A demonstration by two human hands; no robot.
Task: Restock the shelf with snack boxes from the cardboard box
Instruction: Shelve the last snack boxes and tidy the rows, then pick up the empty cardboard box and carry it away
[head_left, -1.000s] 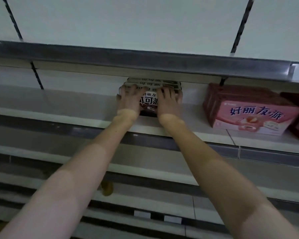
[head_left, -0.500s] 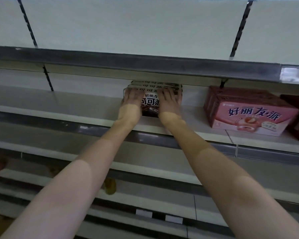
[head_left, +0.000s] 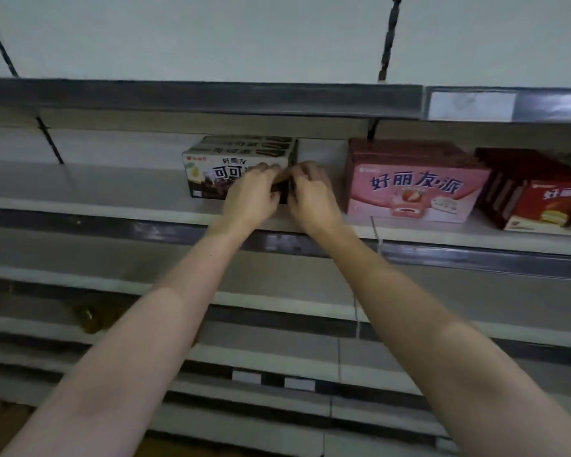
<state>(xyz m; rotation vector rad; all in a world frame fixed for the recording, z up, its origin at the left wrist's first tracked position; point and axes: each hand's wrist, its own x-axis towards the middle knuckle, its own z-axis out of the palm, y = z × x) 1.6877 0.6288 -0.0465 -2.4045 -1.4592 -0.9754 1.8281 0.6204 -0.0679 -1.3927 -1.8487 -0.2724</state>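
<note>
Head view: flat white metal shelf (head_left: 80, 189) with grey front strip. Dark cocoa box (head_left: 225, 166), glossy cardboard, rectangular, sits on shelf, several stacked front to back. Left hand (head_left: 251, 196), fingers curled, grips box's front right corner. Right hand (head_left: 310, 196), fingers curled, grips same corner from right side; hands nearly touching. Pink strawberry box (head_left: 416, 186) near, to right, apart. Red box (head_left: 548, 202) further right, at frame edge.

A black-and-white snack box (head_left: 218, 169) stands beside a pink box (head_left: 416, 186) and a red box (head_left: 548, 206) on the white shelf (head_left: 80, 183).
</note>
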